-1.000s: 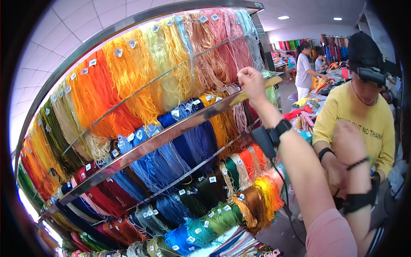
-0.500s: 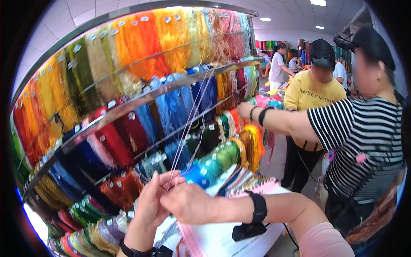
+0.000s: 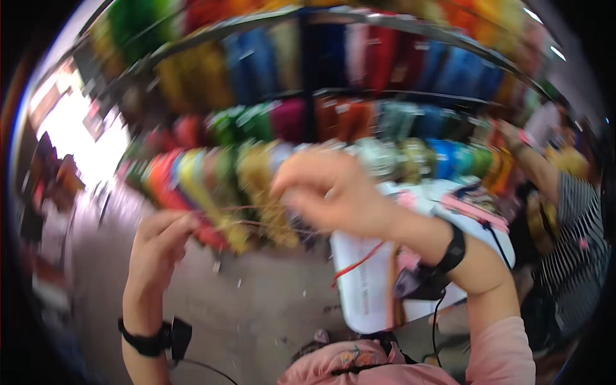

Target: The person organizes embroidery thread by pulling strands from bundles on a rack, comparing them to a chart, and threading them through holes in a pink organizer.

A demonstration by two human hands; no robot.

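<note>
Thin pinkish thread [image 3: 247,222] stretches roughly level between my two hands, in front of the hanging skeins. My left hand [image 3: 157,247] has its fingers closed in a pinch at the thread's left end. Higher and to the right, my right hand [image 3: 330,189] is curled with thumb and fingers together around the other end. Motion blurs both hands, and how the strands lie inside the fingers is hidden. Below my right forearm lies a white board [image 3: 359,282] with pink strips, threads and a red cord [image 3: 356,264] on it.
A metal rack [image 3: 410,24] of colourful thread skeins [image 3: 385,58] spans the view ahead. More skeins [image 3: 192,176] hang on its lowest row. A person in a striped shirt [image 3: 574,224] stands at the right, an arm reaching toward the rack. Cables trail from my wristbands.
My view has swung left and down. My hands were close together with long strands rising to the rack; now they are apart, the thread between them, and those rising strands no longer show.
</note>
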